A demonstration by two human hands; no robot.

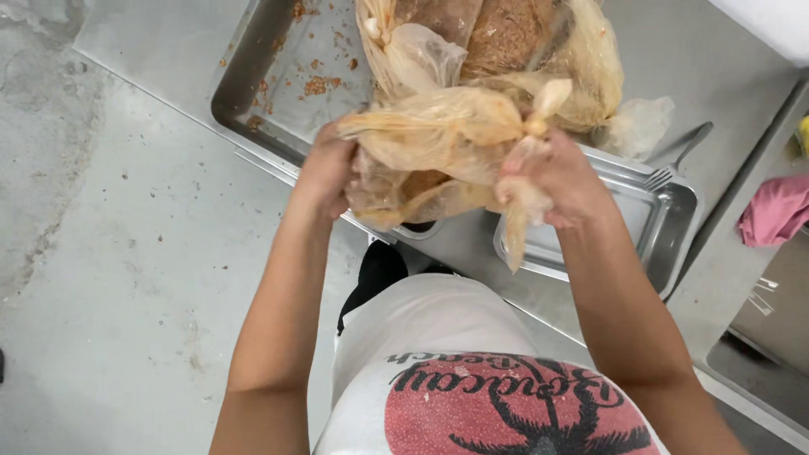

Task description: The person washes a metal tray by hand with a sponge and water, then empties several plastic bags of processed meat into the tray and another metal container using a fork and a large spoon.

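1. Holding a knotted plastic bag [438, 139] between both my hands, I keep it raised above the near edge of the large metal tray [253, 84]; its long axis runs roughly left to right, with the knotted neck pointing right.
2. My left hand [324, 173] is closed around the bag's left end, fingers wrapped over the stained, yellowish film.
3. My right hand [552, 181] is clenched on the twisted neck just below the knot, and a loose tail of plastic hangs down from it toward me.
4. The bag thus spans the gap between my hands, which are apart, one at each end.
5. Behind it, further bags [506, 42] of brownish contents rest in the large tray, whose far left corner carries scattered crumbs.
6. A smaller metal tray [666, 219] lies under my right hand, with a fork [678, 156] at its far edge.
7. A pink cloth [775, 211] lies at the right edge of the counter.
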